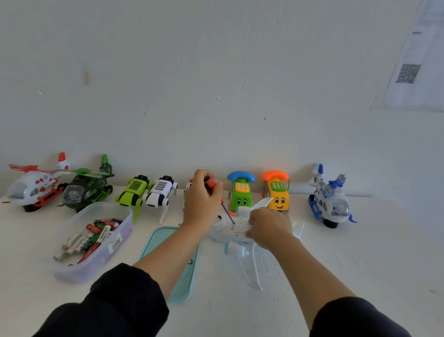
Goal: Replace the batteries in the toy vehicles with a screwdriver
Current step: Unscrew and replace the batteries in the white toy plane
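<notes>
A white toy airplane [245, 259] lies belly up on the white table [341, 259], in the middle. My left hand [202, 201] grips a red-handled screwdriver [211, 185]; its metal shaft slants down to the plane's underside. My right hand [269, 229] holds the plane's body from the right, fingers curled over it. A clear tub of batteries [96, 240] sits at the left.
Along the wall stand a white-red helicopter [37, 184], a green helicopter [87, 186], a green robot dog [133, 190], a white robot dog [160, 191], a green phone car [240, 194], a yellow phone car [276, 193] and a blue-white helicopter [328, 199]. A teal lid [181, 280] lies under my left forearm.
</notes>
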Demonstrator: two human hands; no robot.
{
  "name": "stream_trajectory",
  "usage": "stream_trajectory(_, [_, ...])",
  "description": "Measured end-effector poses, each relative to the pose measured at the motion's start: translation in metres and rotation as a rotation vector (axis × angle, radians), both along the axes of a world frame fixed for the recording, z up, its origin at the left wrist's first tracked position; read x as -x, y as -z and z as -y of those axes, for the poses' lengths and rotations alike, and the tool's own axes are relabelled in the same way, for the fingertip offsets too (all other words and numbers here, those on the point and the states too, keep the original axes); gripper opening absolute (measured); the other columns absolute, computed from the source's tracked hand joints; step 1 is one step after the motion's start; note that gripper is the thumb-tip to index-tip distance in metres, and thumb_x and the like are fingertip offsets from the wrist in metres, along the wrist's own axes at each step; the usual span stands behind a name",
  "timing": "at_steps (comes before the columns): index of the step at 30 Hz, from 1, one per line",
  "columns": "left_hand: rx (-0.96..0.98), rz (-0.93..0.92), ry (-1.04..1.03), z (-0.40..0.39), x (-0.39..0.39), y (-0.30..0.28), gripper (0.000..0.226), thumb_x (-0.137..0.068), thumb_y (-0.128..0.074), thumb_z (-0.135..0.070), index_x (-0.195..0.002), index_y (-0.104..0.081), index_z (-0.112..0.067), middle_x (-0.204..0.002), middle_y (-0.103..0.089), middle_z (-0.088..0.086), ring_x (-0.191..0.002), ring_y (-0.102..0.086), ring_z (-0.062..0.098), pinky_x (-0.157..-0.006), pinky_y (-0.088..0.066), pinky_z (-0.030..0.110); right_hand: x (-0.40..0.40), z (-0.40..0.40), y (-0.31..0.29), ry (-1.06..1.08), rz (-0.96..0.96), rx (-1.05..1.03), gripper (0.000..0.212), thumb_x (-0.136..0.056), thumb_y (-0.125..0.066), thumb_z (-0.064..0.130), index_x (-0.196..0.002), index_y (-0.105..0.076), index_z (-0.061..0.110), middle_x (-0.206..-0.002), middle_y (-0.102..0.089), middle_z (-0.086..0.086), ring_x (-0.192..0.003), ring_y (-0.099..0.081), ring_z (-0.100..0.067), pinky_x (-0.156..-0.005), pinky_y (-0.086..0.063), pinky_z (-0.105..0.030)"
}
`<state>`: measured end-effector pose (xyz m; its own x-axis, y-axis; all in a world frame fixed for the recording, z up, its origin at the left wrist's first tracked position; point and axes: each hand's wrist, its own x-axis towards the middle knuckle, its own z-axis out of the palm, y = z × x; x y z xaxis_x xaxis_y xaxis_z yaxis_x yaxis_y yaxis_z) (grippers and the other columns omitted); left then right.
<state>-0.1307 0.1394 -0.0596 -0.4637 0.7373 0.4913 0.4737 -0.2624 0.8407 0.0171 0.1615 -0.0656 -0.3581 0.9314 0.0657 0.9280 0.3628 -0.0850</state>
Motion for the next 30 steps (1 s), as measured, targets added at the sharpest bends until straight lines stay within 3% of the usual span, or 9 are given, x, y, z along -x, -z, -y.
stream_trajectory(2, [0.026,-0.057,-0.021,0.002,0.003,-0.003,0.010,-0.093,-0.053,-0.013,-0.085,-0.046,-0.014,-0.074,-0.058,0.004,-0.054,-0.060,0.000,-0.058,-0.050,0.032,-0.001,0.002,-0.001,-0.002,-0.011,-0.005,0.033,-0.087,-0.064,0.035,-0.116,-0.058,0.020,-0.113,-0.062,-0.001,-0.102,-0.057,-0.019,-0.087,-0.041,-0.030])
stream_trajectory(4, [0.027,-0.086,-0.061,0.008,0.005,-0.006,0.010,-0.095,-0.052,-0.013,-0.088,-0.045,-0.010,-0.068,-0.052,-0.006,-0.053,-0.055,-0.013,-0.051,-0.043,0.017,-0.001,0.003,0.000,-0.003,-0.018,-0.012,0.032,-0.087,-0.064,0.035,-0.115,-0.057,0.020,-0.112,-0.062,-0.001,-0.102,-0.057,-0.020,-0.088,-0.041,-0.031])
stream_trajectory(8, [0.005,-0.115,-0.136,0.019,0.004,-0.001,0.013,-0.093,-0.057,-0.011,-0.086,-0.045,-0.008,-0.065,-0.045,-0.011,-0.057,-0.052,-0.019,-0.051,-0.039,0.005,-0.002,0.003,0.000,0.001,-0.037,-0.005,0.033,-0.087,-0.064,0.036,-0.116,-0.057,0.021,-0.113,-0.062,0.000,-0.103,-0.057,-0.020,-0.088,-0.040,-0.030])
stream_trajectory(13, [0.021,-0.125,-0.208,0.015,0.012,0.007,0.017,-0.091,-0.060,-0.019,-0.085,-0.046,-0.013,-0.077,-0.057,0.006,-0.070,-0.052,0.019,-0.054,-0.030,0.017,-0.002,0.002,0.001,0.003,-0.040,0.002,0.035,-0.087,-0.065,0.037,-0.117,-0.058,0.021,-0.115,-0.062,0.000,-0.104,-0.056,-0.019,-0.090,-0.040,-0.031])
stream_trajectory(20, [0.074,-0.064,-0.231,0.010,0.016,0.012,0.014,-0.091,-0.059,-0.018,-0.089,-0.051,-0.008,-0.083,-0.057,0.006,-0.075,-0.051,0.020,-0.059,-0.031,0.021,-0.002,0.000,0.003,0.004,-0.044,0.001,0.035,-0.086,-0.065,0.037,-0.117,-0.058,0.021,-0.114,-0.062,0.000,-0.104,-0.056,-0.019,-0.091,-0.040,-0.031])
stream_trajectory(25, [0.139,0.200,-0.199,0.002,0.027,0.026,0.018,-0.089,-0.061,-0.023,-0.077,-0.048,-0.018,-0.084,-0.063,0.007,-0.080,-0.065,0.028,-0.069,-0.056,0.043,-0.002,-0.001,0.005,-0.006,-0.037,-0.020,0.036,-0.087,-0.063,0.038,-0.119,-0.056,0.021,-0.116,-0.061,0.001,-0.105,-0.056,-0.019,-0.091,-0.038,-0.031])
stream_trajectory(30, [0.121,0.288,-0.185,0.002,0.029,0.034,0.017,-0.087,-0.061,-0.026,-0.074,-0.048,-0.024,-0.079,-0.066,0.009,-0.078,-0.067,0.027,-0.068,-0.058,0.049,-0.004,-0.002,0.012,-0.013,-0.062,-0.044,0.038,-0.088,-0.062,0.038,-0.122,-0.053,0.024,-0.122,-0.058,0.002,-0.110,-0.054,-0.019,-0.095,-0.033,-0.032])
